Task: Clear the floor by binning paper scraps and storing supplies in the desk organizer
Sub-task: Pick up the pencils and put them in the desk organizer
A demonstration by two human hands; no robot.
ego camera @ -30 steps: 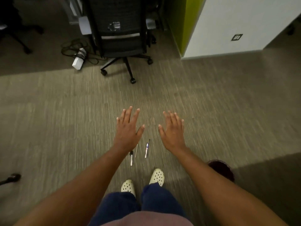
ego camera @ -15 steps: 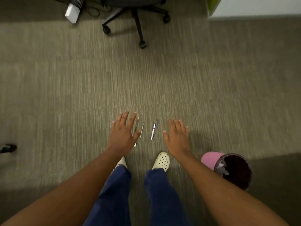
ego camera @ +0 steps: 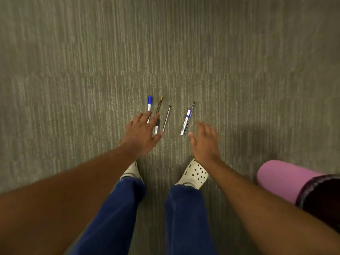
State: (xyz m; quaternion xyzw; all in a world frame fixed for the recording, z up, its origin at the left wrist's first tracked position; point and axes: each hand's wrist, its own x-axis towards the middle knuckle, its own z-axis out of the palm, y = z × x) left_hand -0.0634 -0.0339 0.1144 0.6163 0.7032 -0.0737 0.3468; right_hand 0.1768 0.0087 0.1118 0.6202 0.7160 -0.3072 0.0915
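Note:
Several writing supplies lie on the grey carpet ahead of my feet. A blue-capped marker (ego camera: 150, 103) lies leftmost, beside a dark pen with a gold tip (ego camera: 159, 106) and a thin pencil (ego camera: 166, 117). A small pack with a white and blue label (ego camera: 187, 120) lies apart to the right, alongside a thin black pen (ego camera: 192, 107). My left hand (ego camera: 142, 134) hangs over the lower ends of the marker and gold-tipped pen, fingers spread. My right hand (ego camera: 206, 140) hovers just below and right of the pack, fingers loosely bent, holding nothing.
A pink bin (ego camera: 281, 178) with a dark opening lies on its side at the right edge. My white clogs (ego camera: 195, 172) and blue trouser legs stand just below the hands. Bare carpet stretches all around.
The camera has tipped down and come closer to the floor, so the chair is out of view. Both hands have dropped toward the supplies, the left one over the marker.

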